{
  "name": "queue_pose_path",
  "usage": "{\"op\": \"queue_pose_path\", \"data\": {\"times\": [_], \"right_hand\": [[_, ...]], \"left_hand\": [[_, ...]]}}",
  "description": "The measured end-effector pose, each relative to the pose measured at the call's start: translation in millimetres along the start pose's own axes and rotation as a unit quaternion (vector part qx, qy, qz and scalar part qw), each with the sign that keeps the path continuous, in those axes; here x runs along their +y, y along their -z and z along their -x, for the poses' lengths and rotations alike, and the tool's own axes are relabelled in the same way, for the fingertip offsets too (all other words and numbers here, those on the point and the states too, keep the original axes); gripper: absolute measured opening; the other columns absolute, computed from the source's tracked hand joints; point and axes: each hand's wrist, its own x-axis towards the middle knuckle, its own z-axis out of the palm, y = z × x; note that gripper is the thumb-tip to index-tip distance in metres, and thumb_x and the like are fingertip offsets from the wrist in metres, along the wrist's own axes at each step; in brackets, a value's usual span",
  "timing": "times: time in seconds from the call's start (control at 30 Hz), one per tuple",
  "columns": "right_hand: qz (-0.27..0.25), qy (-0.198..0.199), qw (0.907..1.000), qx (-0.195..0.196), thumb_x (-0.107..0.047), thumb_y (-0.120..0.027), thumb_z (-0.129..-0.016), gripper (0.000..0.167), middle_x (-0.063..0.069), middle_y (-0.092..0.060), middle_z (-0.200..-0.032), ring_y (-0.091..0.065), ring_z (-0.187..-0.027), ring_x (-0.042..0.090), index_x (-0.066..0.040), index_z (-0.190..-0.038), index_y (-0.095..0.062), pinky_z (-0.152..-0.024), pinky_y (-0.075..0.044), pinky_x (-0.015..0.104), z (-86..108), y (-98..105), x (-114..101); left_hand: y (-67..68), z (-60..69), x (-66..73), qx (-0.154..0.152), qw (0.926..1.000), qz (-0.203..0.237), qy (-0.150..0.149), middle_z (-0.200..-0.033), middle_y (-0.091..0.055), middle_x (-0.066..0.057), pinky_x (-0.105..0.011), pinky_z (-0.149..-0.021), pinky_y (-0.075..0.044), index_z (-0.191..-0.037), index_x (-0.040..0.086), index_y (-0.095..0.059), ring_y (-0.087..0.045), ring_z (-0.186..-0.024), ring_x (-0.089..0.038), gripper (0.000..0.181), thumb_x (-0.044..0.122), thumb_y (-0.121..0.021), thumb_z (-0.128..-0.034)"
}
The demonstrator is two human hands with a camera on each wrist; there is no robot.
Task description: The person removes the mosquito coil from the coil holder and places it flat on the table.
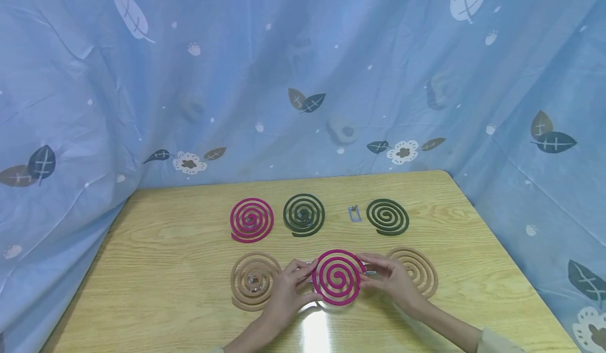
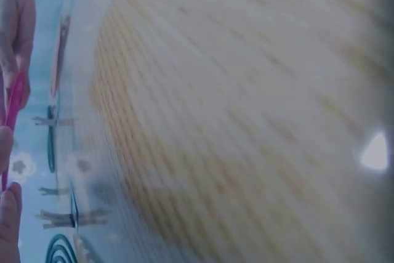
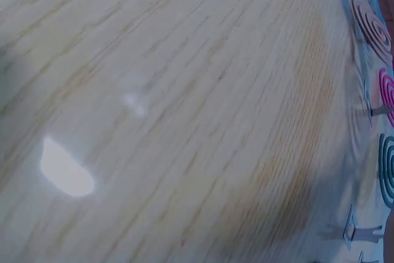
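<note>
Because the held magenta coil (image 1: 338, 275) is thin and wound in loose rings, gripping it by opposite edges probably spreads the strain. The left hand (image 1: 289, 292) pinches its left rim and the right hand (image 1: 395, 282) its right, over the front of the tabletop (image 1: 165, 269). Silvery metal pokes out at both sides of it, perhaps stands, though the coil and fingers cover most of that. A left tan coil (image 1: 255, 282) shows similar metal through its gaps, likely there to prop it; the right tan coil (image 1: 418, 271) is partly masked by the right hand. Behind lie a rear magenta coil (image 1: 252, 220), two dark green coils (image 1: 304, 215) and a bare metal stand (image 1: 355, 213). Both wrist views are hazy and crop the grasp, so exact fingertip contact and clearance cannot be told.
</note>
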Motion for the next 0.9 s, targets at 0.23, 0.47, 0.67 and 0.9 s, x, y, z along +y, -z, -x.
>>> {"op": "queue_pose_path", "data": {"times": [0.23,0.47,0.67,0.9], "right_hand": [[-0.027,-0.024,0.9990,-0.027,0.000,-0.076,-0.076,0.057,0.029,-0.051,-0.131,-0.061,-0.106,0.008,0.011,-0.127,-0.054,-0.091,-0.053,0.027,0.8,5.0,-2.3],[-0.074,-0.064,0.9945,-0.038,0.004,-0.075,-0.075,0.062,0.030,-0.045,-0.135,-0.061,-0.108,0.010,0.016,-0.129,-0.047,-0.094,-0.051,0.028,2.1,7.1,-4.9],[-0.043,-0.089,0.9943,-0.039,-0.001,-0.077,-0.075,0.065,0.030,-0.052,-0.129,-0.062,-0.106,0.011,0.016,-0.130,-0.047,-0.092,-0.053,0.027,2.9,7.5,-9.5],[-0.003,-0.094,0.9946,-0.045,-0.008,-0.079,-0.074,0.067,0.028,-0.059,-0.120,-0.066,-0.096,0.012,0.011,-0.130,-0.049,-0.087,-0.055,0.023,4.8,7.9,-9.0]], "left_hand": [[-4.0,0.6,0.5,-0.010,0.9988,0.030,0.039,-0.112,-0.055,-0.014,-0.020,-0.090,-0.052,-0.121,-0.013,-0.057,-0.062,-0.103,-0.031,0.065,0.006,-0.083,-0.0641],[-5.8,0.6,3.1,-0.015,0.9953,0.027,0.092,-0.110,-0.053,-0.010,-0.017,-0.090,-0.051,-0.123,-0.008,-0.058,-0.062,-0.101,-0.027,0.067,0.011,-0.084,-0.0648],[-6.1,0.5,5.0,-0.020,0.9879,0.090,0.124,-0.103,-0.052,-0.011,-0.018,-0.092,-0.050,-0.124,-0.012,-0.055,-0.061,-0.105,-0.030,0.068,0.005,-0.083,-0.0638],[-7.9,0.3,2.4,-0.019,0.9843,0.120,0.128,-0.101,-0.051,-0.014,-0.020,-0.091,-0.051,-0.122,-0.015,-0.055,-0.061,-0.105,-0.035,0.067,-0.001,-0.083,-0.0627]]}}
